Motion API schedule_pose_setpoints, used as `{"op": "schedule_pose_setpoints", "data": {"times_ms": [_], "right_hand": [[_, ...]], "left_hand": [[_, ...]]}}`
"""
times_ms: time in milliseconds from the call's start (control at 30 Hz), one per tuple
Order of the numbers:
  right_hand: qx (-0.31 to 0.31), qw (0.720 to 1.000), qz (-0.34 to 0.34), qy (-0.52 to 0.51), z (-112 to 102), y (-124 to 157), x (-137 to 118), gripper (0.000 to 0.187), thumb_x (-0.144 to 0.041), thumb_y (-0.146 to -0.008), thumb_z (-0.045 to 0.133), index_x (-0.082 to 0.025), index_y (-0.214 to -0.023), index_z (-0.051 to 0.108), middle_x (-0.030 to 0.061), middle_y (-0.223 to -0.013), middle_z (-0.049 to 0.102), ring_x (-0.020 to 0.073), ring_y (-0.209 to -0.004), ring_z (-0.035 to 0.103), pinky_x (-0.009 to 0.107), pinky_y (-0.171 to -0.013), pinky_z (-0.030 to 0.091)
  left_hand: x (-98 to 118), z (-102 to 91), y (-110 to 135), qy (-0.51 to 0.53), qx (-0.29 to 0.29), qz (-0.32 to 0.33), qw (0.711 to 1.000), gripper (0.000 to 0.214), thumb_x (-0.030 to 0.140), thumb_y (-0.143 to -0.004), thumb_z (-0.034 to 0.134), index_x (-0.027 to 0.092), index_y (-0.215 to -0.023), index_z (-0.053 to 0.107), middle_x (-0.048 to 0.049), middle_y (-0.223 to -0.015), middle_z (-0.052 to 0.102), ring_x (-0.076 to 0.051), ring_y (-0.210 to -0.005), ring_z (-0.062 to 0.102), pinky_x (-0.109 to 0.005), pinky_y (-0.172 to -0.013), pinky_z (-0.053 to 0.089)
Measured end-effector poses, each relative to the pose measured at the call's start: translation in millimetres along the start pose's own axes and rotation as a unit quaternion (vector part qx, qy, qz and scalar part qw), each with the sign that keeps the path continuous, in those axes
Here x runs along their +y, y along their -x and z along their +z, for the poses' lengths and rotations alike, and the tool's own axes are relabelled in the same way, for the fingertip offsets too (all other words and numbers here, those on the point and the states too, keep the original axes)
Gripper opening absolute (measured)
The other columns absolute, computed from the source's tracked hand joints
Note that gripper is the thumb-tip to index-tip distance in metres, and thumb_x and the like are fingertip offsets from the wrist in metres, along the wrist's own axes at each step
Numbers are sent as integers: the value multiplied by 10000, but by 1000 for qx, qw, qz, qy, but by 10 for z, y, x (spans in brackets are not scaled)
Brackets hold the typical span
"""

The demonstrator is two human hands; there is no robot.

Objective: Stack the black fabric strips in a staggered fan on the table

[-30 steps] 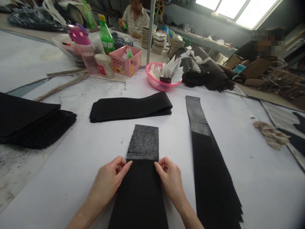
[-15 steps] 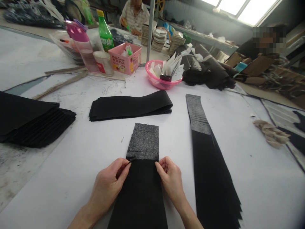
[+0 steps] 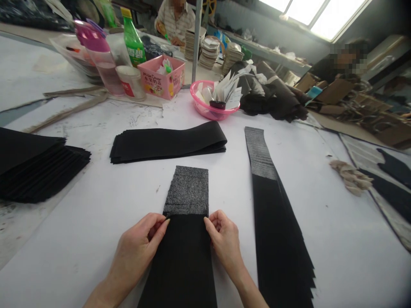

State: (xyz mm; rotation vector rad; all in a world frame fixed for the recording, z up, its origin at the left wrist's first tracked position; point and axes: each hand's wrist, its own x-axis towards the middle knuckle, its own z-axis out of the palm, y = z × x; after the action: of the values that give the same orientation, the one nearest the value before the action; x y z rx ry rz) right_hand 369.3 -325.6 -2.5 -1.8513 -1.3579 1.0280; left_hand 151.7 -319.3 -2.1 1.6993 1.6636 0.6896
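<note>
A long black fabric strip (image 3: 181, 261) lies in front of me, running toward the bottom edge. Beyond its far edge shows a speckled grey section (image 3: 188, 190) with fine ridges across it. My left hand (image 3: 138, 246) pinches the strip's far left corner between thumb and forefinger. At the far right corner, my right hand (image 3: 224, 235) pinches the same strip, its other fingers curled in. To the right, a fanned pile of black strips (image 3: 279, 231) has a similar grey-streaked far end. Folded black strips (image 3: 167, 143) lie beyond my hands.
A stack of black pieces (image 3: 38, 171) lies at left. Farther back stand a pink basket (image 3: 213, 112) with papers, a pink box (image 3: 160, 83), a white cup (image 3: 131, 83) and a green bottle (image 3: 133, 42). A crumpled cloth (image 3: 351, 177) lies at right. Two people are in the background.
The view has shifted slightly, so most things appear farther left. At the left corner, the strip's edge that was lifted by my left hand now lies flatter. Both hands keep their pinch.
</note>
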Motion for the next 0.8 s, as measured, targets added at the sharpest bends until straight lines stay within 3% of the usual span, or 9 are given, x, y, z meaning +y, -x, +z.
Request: {"op": "schedule_pose_setpoints", "data": {"times_ms": [800], "right_hand": [[-7, 999, 46, -10, -6, -74, 17, 223, -348, -848, 570, -195, -686, 563, -38, -543, 570, 98, -472, 537, 189, -448, 355]], "left_hand": [[-38, -7, -61, -7, -23, -86, 996, 215, 467, -805, 548, 252, -820, 551, 85, -618, 577, -101, -527, 547, -209, -547, 413]]}}
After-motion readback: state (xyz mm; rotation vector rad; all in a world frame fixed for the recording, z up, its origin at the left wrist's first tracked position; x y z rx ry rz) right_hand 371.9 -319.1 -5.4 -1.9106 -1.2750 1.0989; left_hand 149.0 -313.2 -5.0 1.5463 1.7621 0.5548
